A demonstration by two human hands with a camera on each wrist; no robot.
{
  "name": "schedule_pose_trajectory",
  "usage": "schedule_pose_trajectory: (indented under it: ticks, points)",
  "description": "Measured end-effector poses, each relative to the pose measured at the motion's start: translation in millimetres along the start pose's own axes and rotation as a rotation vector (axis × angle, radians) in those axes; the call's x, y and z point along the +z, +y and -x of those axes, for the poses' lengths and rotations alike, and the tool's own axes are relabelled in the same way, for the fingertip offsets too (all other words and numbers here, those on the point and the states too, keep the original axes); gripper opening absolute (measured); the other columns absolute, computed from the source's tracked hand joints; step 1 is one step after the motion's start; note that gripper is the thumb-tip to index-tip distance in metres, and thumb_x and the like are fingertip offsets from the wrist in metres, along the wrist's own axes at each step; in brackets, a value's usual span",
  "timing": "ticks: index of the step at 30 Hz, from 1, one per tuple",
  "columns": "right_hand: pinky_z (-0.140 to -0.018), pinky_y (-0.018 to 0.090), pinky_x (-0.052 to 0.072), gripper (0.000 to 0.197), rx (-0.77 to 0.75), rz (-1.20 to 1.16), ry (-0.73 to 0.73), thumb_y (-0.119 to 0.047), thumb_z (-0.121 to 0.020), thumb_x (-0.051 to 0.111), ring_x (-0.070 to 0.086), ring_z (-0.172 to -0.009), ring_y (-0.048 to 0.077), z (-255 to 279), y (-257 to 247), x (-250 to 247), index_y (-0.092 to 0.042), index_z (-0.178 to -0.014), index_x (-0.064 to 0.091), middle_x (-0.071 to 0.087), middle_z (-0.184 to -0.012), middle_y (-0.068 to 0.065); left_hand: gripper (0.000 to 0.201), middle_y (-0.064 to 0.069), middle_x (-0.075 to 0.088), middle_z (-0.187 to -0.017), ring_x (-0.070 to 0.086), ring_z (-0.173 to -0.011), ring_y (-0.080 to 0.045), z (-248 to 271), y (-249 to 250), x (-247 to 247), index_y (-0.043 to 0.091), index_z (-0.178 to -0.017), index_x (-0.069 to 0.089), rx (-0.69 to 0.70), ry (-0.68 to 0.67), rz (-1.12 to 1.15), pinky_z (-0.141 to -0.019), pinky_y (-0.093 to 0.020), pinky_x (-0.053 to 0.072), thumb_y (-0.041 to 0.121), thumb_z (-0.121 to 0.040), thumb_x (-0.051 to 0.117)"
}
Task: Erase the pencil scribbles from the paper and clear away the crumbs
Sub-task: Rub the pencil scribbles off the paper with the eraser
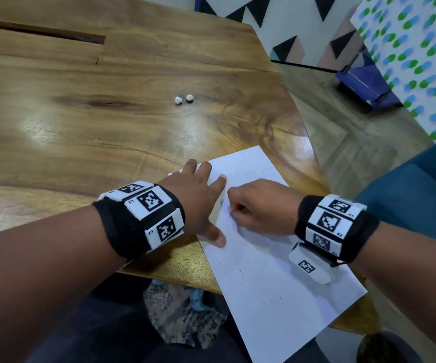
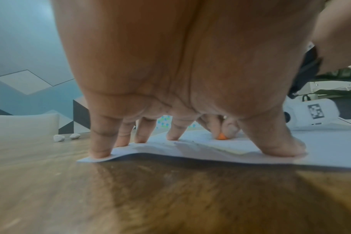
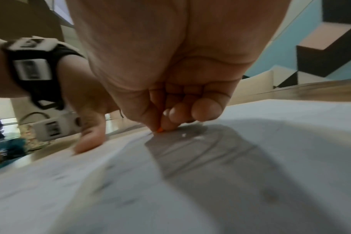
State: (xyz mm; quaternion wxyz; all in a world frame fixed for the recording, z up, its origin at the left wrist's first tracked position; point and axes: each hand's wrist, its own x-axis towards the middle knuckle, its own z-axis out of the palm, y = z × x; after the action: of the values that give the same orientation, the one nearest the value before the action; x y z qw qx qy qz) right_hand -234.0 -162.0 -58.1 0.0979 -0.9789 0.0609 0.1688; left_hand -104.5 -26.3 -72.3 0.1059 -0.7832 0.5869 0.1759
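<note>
— Paper [image 1: 277,271] is being seen where, exactly?

— It is being kept flat on the wooden table [image 1: 80,132], at about 5 o'clock of the tabletop, with its near corner hanging past the table's edge. Small dark crumbs [image 1: 245,255] are being shown scattered over the sheet.

— And how is the sheet being held?

— It is being pressed down by the left hand [image 1: 198,195], whose fingers [image 2: 100,142] are being kept straight and spread; the fingertips are being set on the paper's far-left corner and the thumb on its left edge.

— What is being gripped by the right hand [image 1: 261,208]?

— A small orange eraser [image 3: 160,130] is being pinched between its curled fingers and thumb, and the tip is being touched to the paper, at 3 o'clock of the left hand. Only the eraser's tip is being shown; the rest is being hidden by the fingers.

— Is anything else being shown on the table?

— 2 small white lumps [image 1: 184,99] are being seen side by side at 12 o'clock of the hands, well apart from the sheet. What they are cannot be told.
</note>
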Motion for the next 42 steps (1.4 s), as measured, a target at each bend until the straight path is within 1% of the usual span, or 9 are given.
schedule_pose_trajectory:
  ticks: [7,14,16,21,25,29,34,39,42]
  points:
    - [-0.066,0.042,0.054,0.009,0.297,0.011,0.151,-0.022,-0.086,0.047,0.059,-0.072,0.027,-18,52,-20,-0.021,-0.077,0.048,0.059,-0.072,-0.001,0.132,-0.011,0.011,-0.162,0.008,-0.151,-0.036,0,-1,-1,0.024,-0.162,-0.001,-0.003,-0.016,0.003,-0.116,-0.053,0.033,0.091,-0.066,0.060]
    - [-0.067,0.038,0.048,0.015,0.015,0.041,-0.045,-0.028,-0.094,0.046,0.055,-0.074,0.023,6,-6,-3,-0.020,-0.082,0.050,0.061,-0.077,-0.002,0.133,-0.012,0.014,-0.158,0.010,-0.149,-0.037,-1,-1,0,0.023,-0.161,0.000,0.002,-0.015,0.005,-0.116,-0.054,0.033,0.090,-0.065,0.062]
    - [-0.065,0.038,0.047,0.015,0.009,0.028,-0.040,-0.027,-0.093,0.046,0.055,-0.072,0.023,7,-7,-2,-0.020,-0.080,0.048,0.059,-0.074,-0.002,0.132,-0.011,0.016,-0.157,0.011,-0.149,-0.036,-1,-1,1,0.023,-0.161,0.001,0.004,-0.007,0.005,-0.114,-0.053,0.034,0.090,-0.064,0.062]
    - [-0.066,0.039,0.053,0.009,0.229,-0.040,0.126,-0.022,-0.086,0.052,0.057,-0.072,0.025,-9,42,-12,-0.020,-0.078,0.050,0.059,-0.071,-0.002,0.132,-0.009,0.017,-0.157,0.013,-0.147,-0.034,0,-3,2,0.024,-0.161,0.002,0.008,0.004,0.002,-0.111,-0.052,0.036,0.093,-0.064,0.060]
    - [-0.060,0.031,0.045,0.010,0.337,-0.010,0.147,-0.022,-0.087,0.053,0.060,-0.077,0.025,-13,62,-23,-0.020,-0.078,0.051,0.059,-0.074,-0.003,0.132,-0.008,0.017,-0.157,0.013,-0.148,-0.034,1,-1,1,0.024,-0.161,0.002,0.007,0.009,0.008,-0.111,-0.051,0.036,0.092,-0.064,0.061]
    - [-0.065,0.038,0.049,0.010,0.179,0.022,0.097,-0.023,-0.089,0.048,0.056,-0.074,0.025,-1,31,-11,-0.019,-0.081,0.051,0.060,-0.075,-0.001,0.133,-0.009,0.016,-0.158,0.014,-0.147,-0.035,-1,-2,1,0.022,-0.161,0.002,0.005,0.009,0.011,-0.113,-0.052,0.035,0.091,-0.064,0.061]
    - [-0.067,0.039,0.047,0.011,-0.038,-0.009,0.000,-0.028,-0.092,0.048,0.056,-0.074,0.023,5,-13,7,-0.022,-0.082,0.049,0.062,-0.079,-0.003,0.133,-0.012,0.013,-0.159,0.009,-0.150,-0.037,-1,-1,1,0.021,-0.162,-0.002,-0.001,-0.015,-0.001,-0.116,-0.053,0.032,0.090,-0.066,0.061]
    - [-0.065,0.040,0.051,0.010,0.181,-0.001,0.106,-0.023,-0.087,0.048,0.055,-0.070,0.024,-6,28,-7,-0.022,-0.077,0.046,0.058,-0.073,-0.002,0.131,-0.010,0.014,-0.159,0.010,-0.148,-0.035,0,-2,1,0.025,-0.162,-0.001,-0.002,-0.013,0.009,-0.116,-0.054,0.033,0.091,-0.066,0.060]
    - [-0.065,0.041,0.052,0.010,0.268,0.000,0.156,-0.021,-0.086,0.049,0.057,-0.071,0.025,-10,42,-15,-0.021,-0.076,0.048,0.059,-0.071,-0.002,0.124,-0.010,0.015,-0.156,0.010,-0.147,-0.035,0,-2,0,0.039,-0.160,-0.006,0.009,-0.024,0.020,-0.114,-0.054,0.031,0.089,-0.068,0.060]
